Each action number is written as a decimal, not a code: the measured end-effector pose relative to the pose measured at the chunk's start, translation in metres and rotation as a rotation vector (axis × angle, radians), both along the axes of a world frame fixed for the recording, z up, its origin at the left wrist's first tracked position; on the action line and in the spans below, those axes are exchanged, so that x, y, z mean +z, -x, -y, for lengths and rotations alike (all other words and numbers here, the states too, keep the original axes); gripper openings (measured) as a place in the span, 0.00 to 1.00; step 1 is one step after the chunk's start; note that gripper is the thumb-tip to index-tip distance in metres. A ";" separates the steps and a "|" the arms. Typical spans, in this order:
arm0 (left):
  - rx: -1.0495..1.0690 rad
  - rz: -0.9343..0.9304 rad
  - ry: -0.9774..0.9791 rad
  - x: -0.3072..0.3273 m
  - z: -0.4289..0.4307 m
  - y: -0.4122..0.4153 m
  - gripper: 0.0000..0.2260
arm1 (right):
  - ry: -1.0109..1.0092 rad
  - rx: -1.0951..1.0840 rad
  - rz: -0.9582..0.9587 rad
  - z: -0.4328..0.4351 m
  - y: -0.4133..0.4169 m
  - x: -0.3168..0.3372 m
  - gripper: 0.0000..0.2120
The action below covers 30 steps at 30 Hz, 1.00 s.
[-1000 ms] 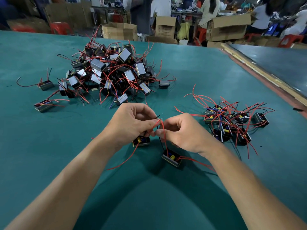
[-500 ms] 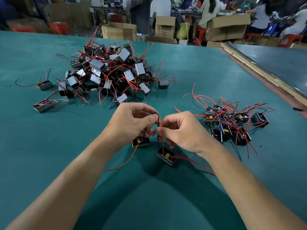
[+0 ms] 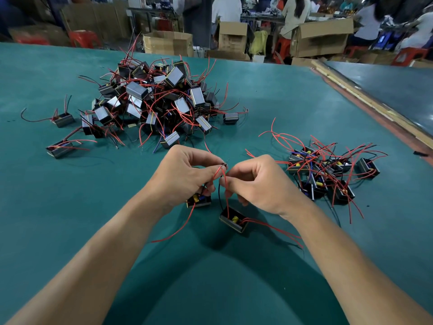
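Stray boxes (image 3: pixel 61 148): two small wired boxes lie at the far left of the surface (image 3: pixel 70 231), well apart from the work.
Heap (image 3: pixel 159 102): a tangled mound of black boxes with red leads lies beyond the left hand. Its nearest box sits just beyond the knuckles.
Left hand (image 3: pixel 185 177): the fingers are curled. Thumb and forefinger pinch a red lead near its tip, and the lower fingers wrap over the left box.
Left box (image 3: pixel 199 201): it is tucked under the left palm, and whether it touches the surface I cannot tell. One free red lead trails toward the person.
Wire ends (image 3: pixel 223 165): the tips meet at the top of the gap between the two hands, with fingertips on either side.
Right box (image 3: pixel 234 219): it sits below the gap, tilted and open side up, nearer the right hand. Its lead rises almost upright to the pinch, and two more trail rightward under the wrist.
Right hand (image 3: pixel 260 181): the fingers are clenched, grasping that upright lead just below the tips.
Coming move: probably twisting the two tips together. The tips lie side by side with their axis near upright, and both hands are equally close.
Small pile (image 3: pixel 328 174): it lies near the right hand, and its stray leads reach toward the knuckles, a likely snag.
Room: there is open surface toward the person, and the right edge (image 3: pixel 375 113) is well apart.
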<state>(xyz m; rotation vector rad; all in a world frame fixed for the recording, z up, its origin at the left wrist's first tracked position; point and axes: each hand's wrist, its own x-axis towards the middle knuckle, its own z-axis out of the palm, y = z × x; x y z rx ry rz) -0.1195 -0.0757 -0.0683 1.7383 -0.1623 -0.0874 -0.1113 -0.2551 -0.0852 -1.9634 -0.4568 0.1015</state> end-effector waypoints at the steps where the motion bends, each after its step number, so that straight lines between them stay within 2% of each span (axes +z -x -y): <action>1: -0.004 -0.001 0.001 0.000 0.000 0.000 0.05 | -0.021 -0.027 0.023 0.001 0.000 0.001 0.09; 7: -0.099 -0.048 -0.002 0.004 -0.002 0.002 0.05 | -0.180 -0.124 0.176 0.006 0.000 0.011 0.09; 20: -0.065 -0.071 0.045 0.004 -0.001 0.002 0.04 | -0.158 -0.095 0.169 0.006 0.000 0.011 0.10; 27: -0.078 -0.086 0.015 0.005 -0.002 0.003 0.04 | -0.173 -0.086 0.175 0.004 0.001 0.012 0.01; 30: -0.087 -0.078 0.013 0.005 -0.002 0.004 0.06 | -0.161 -0.090 0.187 0.004 0.002 0.011 0.04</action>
